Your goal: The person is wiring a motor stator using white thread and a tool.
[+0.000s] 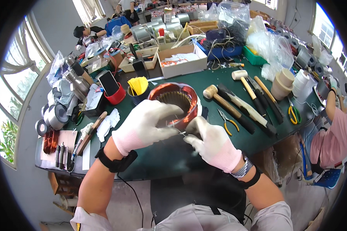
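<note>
Copper-wound stator (192,101) on the green bench (158,161), bore facing up. From the gloved left hand (144,125) it lies toward 2 o'clock; from the gloved right hand (214,144), toward 11. Left hand nearer, overlapping the stator's 7–8 o'clock side in view; contact uncertain. Thin lead wire (181,132) at the fingertips, long axis roughly 10-to-4. Left thumb and forefinger well parted; right fingers narrowly bunched at the wire's 4 o'clock end. Blur: cannot tell if either pinches it.
</note>
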`<state>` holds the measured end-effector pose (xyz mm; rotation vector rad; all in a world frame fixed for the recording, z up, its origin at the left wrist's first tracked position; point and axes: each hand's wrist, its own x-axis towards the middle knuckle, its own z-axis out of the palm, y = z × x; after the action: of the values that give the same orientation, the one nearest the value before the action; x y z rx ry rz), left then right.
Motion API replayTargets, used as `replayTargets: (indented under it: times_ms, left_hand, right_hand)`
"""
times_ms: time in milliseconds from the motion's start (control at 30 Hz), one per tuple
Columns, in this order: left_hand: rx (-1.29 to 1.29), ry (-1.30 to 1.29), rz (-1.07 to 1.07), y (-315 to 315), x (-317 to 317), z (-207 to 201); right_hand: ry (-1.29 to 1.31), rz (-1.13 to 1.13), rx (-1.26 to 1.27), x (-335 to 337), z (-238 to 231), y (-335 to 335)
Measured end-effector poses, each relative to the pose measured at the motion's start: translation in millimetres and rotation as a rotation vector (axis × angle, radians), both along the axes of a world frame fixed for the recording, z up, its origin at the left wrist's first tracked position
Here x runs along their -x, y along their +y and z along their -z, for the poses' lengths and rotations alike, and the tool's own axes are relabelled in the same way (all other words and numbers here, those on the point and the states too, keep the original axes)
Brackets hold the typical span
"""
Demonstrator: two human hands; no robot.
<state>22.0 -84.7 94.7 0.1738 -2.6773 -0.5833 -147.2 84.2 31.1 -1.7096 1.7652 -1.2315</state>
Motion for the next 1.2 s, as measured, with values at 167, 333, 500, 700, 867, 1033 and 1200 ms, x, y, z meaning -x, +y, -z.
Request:
replayTargets:
  times_ms: [167, 333, 500, 700, 867, 1033, 1200]
  left_hand:
    - [0.251, -0.142, 0.013, -3.7, 0.4, -7.6]
    - [0.367, 0.065, -0.304, 29.6, -1.6, -3.7]
    - [0.278, 0.312, -0.167, 35.8, -8.7, 20.9]
    - [-0.008, 0.185, -0.131, 39.6, -0.6, 32.2]
    - [0.000, 0.277, -0.156, 37.6, -9.8, 38.1]
    - [-0.013, 0.293, -0.148, 42.3, -6.4, 38.3]
    - [-0.010, 0.293, -0.128, 46.5, 1.4, 34.8]
  right_hand:
    - [0.374, 0.143, 0.274, 1.1, 2.7, 6.6]
    - [-0.230, 0.016, 0.212, 2.7, -31.9, 10.7]
    - [-0.660, -0.156, -0.097, -4.9, -51.9, -12.0]
    - [0.148, 0.246, 0.212, 15.1, 26.0, 45.3]
    - [-0.460, 0.187, -0.008, -14.0, -6.4, 33.4]
    - [-0.497, 0.093, 0.198, -18.2, -23.0, 48.2]
    - [0.248, 0.107, 0.428, 15.2, -46.9, 40.5]
